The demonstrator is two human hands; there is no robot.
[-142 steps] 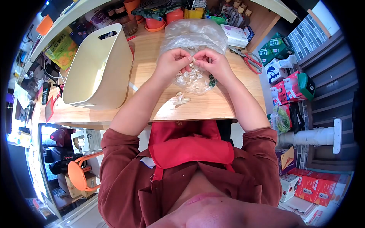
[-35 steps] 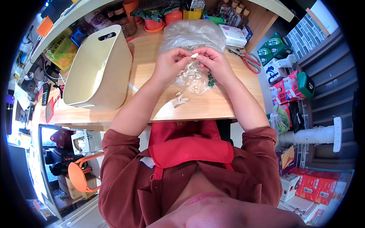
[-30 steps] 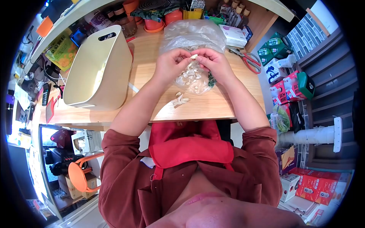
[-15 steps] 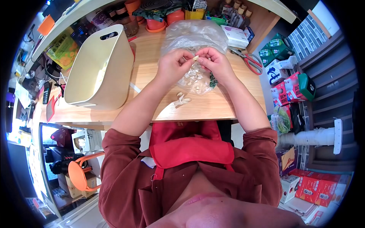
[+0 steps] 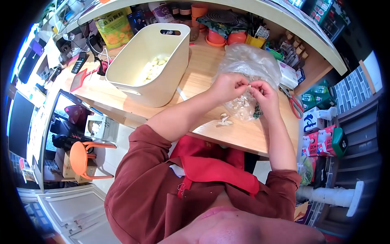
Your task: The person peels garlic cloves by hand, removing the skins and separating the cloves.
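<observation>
Over a clear plastic bag (image 5: 252, 61), my left hand (image 5: 230, 87) and my right hand (image 5: 264, 96) meet at the fingertips. Both are closed in a pinch on a small garlic clove (image 5: 249, 86), mostly covered by the fingers. Below them, loose garlic skins and pieces (image 5: 243, 106) lie on the bag's near part. A few garlic skins (image 5: 224, 120) rest on the wooden table (image 5: 203, 61) near its front edge. To the left stands a cream plastic bin (image 5: 170, 81) with several peeled garlic cloves (image 5: 154, 70) at its bottom.
Red-handled scissors (image 5: 296, 106) lie right of the bag, near a white box (image 5: 287, 75). Orange pots (image 5: 216, 37) and small corked bottles (image 5: 294, 49) line the back under a shelf. A remote (image 5: 79, 62) lies far left. An orange chair (image 5: 79, 158) stands below.
The view has swung left, so the table and hands appear farther right and the cloves in the bin now show. Both hands still pinch together over the bag.
</observation>
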